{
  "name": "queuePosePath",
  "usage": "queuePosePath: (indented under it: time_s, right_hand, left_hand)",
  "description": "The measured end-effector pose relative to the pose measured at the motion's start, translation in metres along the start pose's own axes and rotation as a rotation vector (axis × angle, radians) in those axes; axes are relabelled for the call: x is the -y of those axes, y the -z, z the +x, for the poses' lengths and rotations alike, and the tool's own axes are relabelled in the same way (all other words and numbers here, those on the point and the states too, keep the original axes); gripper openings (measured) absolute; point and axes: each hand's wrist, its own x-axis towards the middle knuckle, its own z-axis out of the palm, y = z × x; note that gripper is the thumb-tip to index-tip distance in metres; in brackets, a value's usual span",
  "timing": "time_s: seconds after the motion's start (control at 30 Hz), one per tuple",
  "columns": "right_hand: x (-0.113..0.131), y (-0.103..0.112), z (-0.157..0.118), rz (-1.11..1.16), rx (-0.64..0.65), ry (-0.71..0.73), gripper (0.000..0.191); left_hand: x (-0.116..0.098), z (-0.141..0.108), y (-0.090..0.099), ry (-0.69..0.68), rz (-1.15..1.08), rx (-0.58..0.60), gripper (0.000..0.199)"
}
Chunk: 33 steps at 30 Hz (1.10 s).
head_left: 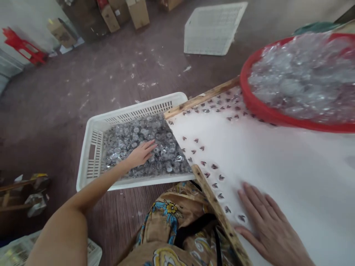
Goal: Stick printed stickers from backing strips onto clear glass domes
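My left hand (142, 153) reaches over a white plastic crate (95, 136), fingers stretched out, above or touching the heap of small clear plastic pieces with dark specks (133, 138) inside. Nothing shows in that hand. My right hand (267, 223) lies flat with fingers spread on a white tabletop (257, 155), empty as far as I can see. Just left of its fingers are small dark fly-shaped pieces (220, 195), scattered along the table's left end. The table's left corner overhangs the crate.
A red basin (246, 88) heaped with clear plastic pieces (299, 77) stands on the table's far right. Wooden strips (205, 96) edge the tabletop. Another white crate (210, 31) and cardboard boxes (138, 14) sit on the floor behind. A red plastic object (23, 46) stands far left.
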Motion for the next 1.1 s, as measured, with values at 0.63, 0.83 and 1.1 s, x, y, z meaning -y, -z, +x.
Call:
queuePosePath:
  time_s: [0.63,0.83,1.1]
  right_hand:
    - [0.078,-0.046,0.282,0.527,0.341,0.332,0.058]
    - [0.007,-0.022,0.229,0.399,-0.232,-0.158,0.042]
    - [-0.077,-0.021,0.153,0.035,-0.486,-0.791,0.056]
  left_hand:
    - [-0.009,-0.06,0.016,0.416,-0.165,-0.399,0.046]
    - [-0.009,0.014,0.055,0.281,-0.127,-0.605,0.051]
    - [-0.093,0.245,0.1,-0.242,-0.092,-0.43,0.052]
